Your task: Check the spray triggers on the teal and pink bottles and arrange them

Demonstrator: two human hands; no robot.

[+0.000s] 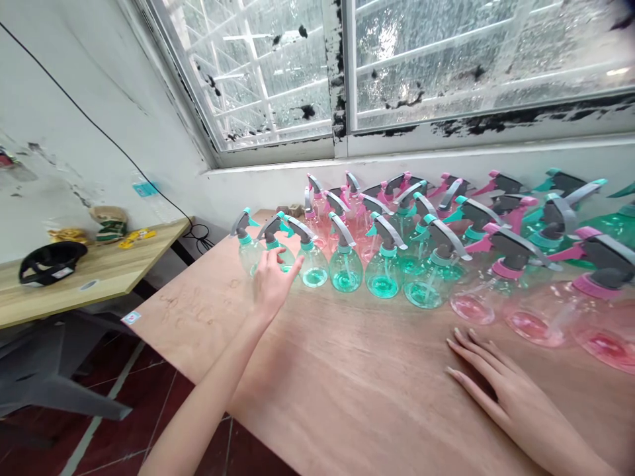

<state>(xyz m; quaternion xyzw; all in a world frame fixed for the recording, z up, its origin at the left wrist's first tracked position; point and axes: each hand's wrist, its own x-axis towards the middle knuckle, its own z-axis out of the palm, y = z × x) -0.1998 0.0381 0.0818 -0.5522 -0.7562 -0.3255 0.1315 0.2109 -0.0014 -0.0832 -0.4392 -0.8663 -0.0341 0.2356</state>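
Observation:
My left hand [272,283] reaches to the left end of a row of clear spray bottles. It is in front of a green spray bottle [284,256], thumb and fingers apart; whether the fingertips touch it I cannot tell. Left of it stands another green spray bottle [248,254], and to its right another green bottle [313,264]. My right hand [501,387] lies on the wooden tabletop [337,383] with its fingers stretched out, holding nothing. Beyond its fingertips stands a pink spray bottle [473,301]. All have grey trigger heads with coloured collars.
Several more pink and green bottles [417,198] crowd behind the front row, below a window [446,59]. A second table [114,271] at left bears a black cap [52,261] and a sack [108,223]. A black cable [114,142] runs down the wall.

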